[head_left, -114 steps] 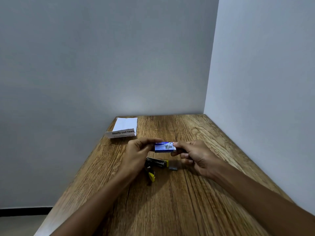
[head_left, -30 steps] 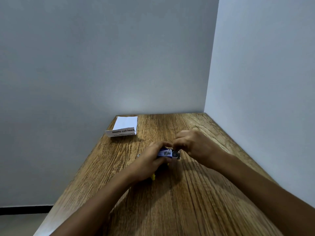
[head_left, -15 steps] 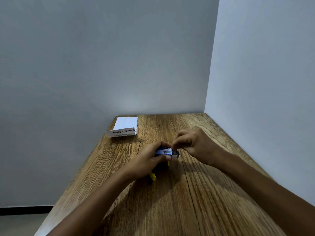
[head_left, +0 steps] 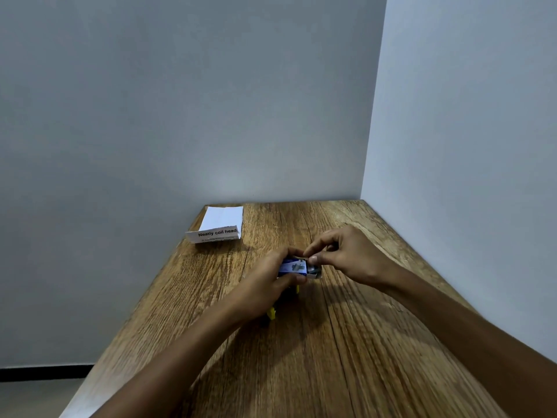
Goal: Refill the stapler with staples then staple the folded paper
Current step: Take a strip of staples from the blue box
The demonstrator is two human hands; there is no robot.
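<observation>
- The staple box (head_left: 293, 266) is a small blue carton with a pale printed label on top, held just above the desk (head_left: 346, 342) near its middle.
- Its inner tray (head_left: 315, 271) is slid partway out on the right end, showing white card edges and a dark grey filling that looks like staples, though it is too small to be sure.
- The left hand (head_left: 265, 285) grips the blue sleeve, thumb along the near side and fingers (head_left: 287, 253) curled over the far side.
- The right hand (head_left: 346, 256) is at the open tray end, thumb and forefinger pinched together at the tray's edge; whether they already hold staples I cannot tell.
- The stapler (head_left: 278, 306) lies on the desk under the left hand, mostly hidden; only dark body and bits of yellow trim show near the wrist.
- The folded paper (head_left: 218, 226) sits well apart at the far left corner of the desk, white, with its near flap turned up and bearing bold black print reading "Neatly coil head".
- The desk is brown wood grain, pushed into a corner of plain grey walls (head_left: 180, 101).
</observation>
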